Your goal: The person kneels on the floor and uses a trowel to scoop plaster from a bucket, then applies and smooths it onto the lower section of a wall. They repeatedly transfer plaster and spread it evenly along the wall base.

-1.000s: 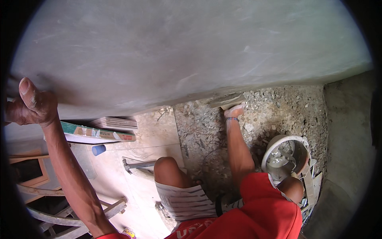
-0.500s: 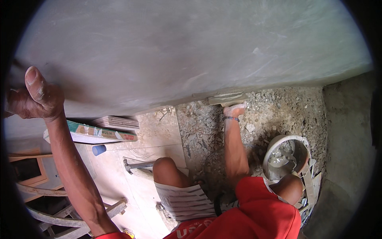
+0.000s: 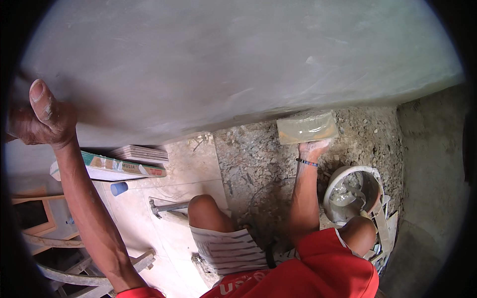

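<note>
Paste (image 3: 316, 122), wet and grey, shines on the face of a flat rectangular board (image 3: 293, 131) in the head view. The board is near the foot of the grey wall (image 3: 223, 59), over stony ground (image 3: 258, 159), and tips so its wet face shows. The right hand (image 3: 314, 147) is at the board's lower edge and looks closed on it, but the board hides some fingers, so I cannot tell how tight the grip is. Holding it there probably keeps most of the hand out of the paste. The left hand (image 3: 49, 119) is up by the wall, far from the board, with its thumb sticking up. Maybe it leans there for balance. Its fingers go into shadow, so I cannot tell how open they are or if they hold something. A bucket (image 3: 334, 182) of wet grey mix (image 3: 343, 196) stands near the right arm, maybe so it is easy to reach. The right knee (image 3: 358, 236) hides part of it, and broken pieces (image 3: 382, 233) lie just beside it. A hammer (image 3: 171, 206) lies by the left knee (image 3: 203, 213). Farther left are a blue cylinder (image 3: 119, 188), a long green and white box (image 3: 117, 171) and a stack of tiles (image 3: 141, 154). The left forearm (image 3: 92, 218) blocks part of the box and some curved bars (image 3: 54, 242).
</note>
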Action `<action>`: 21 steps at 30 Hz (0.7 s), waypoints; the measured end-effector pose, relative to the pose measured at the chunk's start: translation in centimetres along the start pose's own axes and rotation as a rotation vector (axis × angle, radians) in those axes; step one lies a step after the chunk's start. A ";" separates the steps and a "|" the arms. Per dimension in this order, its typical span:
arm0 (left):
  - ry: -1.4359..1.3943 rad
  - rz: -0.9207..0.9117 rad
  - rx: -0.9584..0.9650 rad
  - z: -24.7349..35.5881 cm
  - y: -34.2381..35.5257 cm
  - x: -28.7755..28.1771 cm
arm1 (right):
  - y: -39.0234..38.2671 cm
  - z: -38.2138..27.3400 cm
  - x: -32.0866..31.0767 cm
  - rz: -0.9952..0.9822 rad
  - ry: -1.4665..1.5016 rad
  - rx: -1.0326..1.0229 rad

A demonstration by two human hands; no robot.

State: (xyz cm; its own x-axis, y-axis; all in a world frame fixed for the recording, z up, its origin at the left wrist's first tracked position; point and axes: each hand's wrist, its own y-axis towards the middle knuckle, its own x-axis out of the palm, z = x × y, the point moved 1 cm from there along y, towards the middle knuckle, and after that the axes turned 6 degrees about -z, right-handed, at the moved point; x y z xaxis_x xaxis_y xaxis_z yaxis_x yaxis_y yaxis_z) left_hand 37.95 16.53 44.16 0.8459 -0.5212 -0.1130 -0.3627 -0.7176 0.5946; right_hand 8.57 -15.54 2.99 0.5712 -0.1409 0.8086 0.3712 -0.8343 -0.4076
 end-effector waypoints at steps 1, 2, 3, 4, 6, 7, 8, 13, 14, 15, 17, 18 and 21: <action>0.000 -0.008 -0.018 -0.3 -0.9 0.3 | 1.2 -0.3 -2.2 0.059 -0.057 -0.055; -0.016 -0.018 -0.039 -0.3 -1.2 0.3 | 1.9 -0.2 -3.9 0.104 -0.073 -0.028; -0.042 -0.031 -0.068 -0.1 -1.6 0.3 | 2.4 0.0 -5.4 0.150 -0.089 0.001; -0.066 -0.034 -0.100 0.2 -1.7 0.3 | 3.1 0.1 -7.2 0.196 -0.102 0.027; -0.099 -0.040 -0.140 0.2 -1.8 0.5 | 4.4 0.8 -10.1 0.196 -0.093 0.070; -0.113 -0.043 -0.153 0.3 -1.9 0.5 | 4.7 1.5 -10.4 0.214 -0.095 0.081; -0.120 -0.044 -0.160 0.3 -2.1 0.5 | 5.0 2.0 -10.7 0.231 -0.097 0.092; -0.133 -0.061 -0.190 -0.1 -2.7 0.4 | 6.5 4.3 -9.4 0.219 -0.112 0.139; -0.134 -0.061 -0.194 -0.3 -2.8 0.4 | 6.9 4.6 -9.2 0.229 -0.120 0.126; -0.136 -0.064 -0.196 -0.4 -2.9 0.5 | 7.3 4.8 -9.0 0.239 -0.128 0.114; -0.132 -0.074 -0.195 -0.8 -3.1 0.2 | 7.4 5.4 -8.2 0.241 -0.114 0.137; -0.127 -0.080 -0.197 -1.1 -3.3 0.1 | 7.4 5.6 -7.8 0.251 -0.101 0.142; -0.132 -0.080 -0.213 -0.9 -3.6 0.5 | 9.4 5.9 -9.0 0.246 -0.117 0.111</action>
State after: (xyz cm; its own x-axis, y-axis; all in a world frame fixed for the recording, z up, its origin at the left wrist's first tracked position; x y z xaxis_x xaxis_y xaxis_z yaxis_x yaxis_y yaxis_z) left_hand 40.05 19.28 42.69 0.8050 -0.5327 -0.2612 -0.1945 -0.6529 0.7320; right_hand 11.24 -18.99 -10.59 0.7323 -0.2642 0.6276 0.2848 -0.7184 -0.6347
